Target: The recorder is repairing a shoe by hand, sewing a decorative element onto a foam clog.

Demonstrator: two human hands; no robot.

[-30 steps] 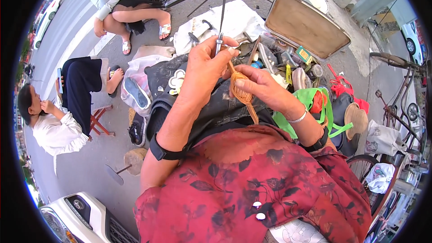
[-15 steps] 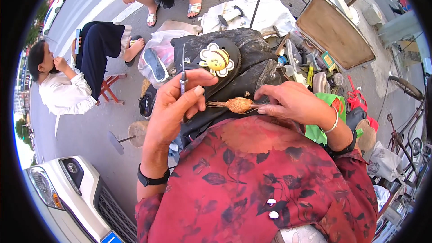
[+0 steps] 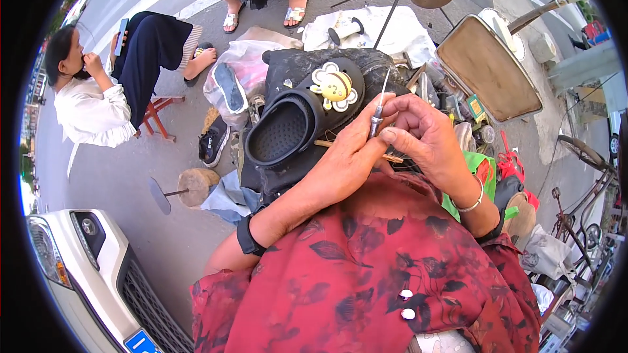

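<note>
Mid-frame: left hand (image 3: 347,163) pinching a thin metal awl (image 3: 378,112), right hand (image 3: 422,137) fingers curled beside it, grip unclear. Black clog (image 3: 288,127) with flower charm just left. Open tan case (image 3: 487,68) upper right, looking bare inside.

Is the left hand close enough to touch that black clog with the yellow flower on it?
Probably yes. The left hand holds a thin awl right beside the black clog on the lap, and nothing lies between them, though its fingers are busy with the tool.
</note>
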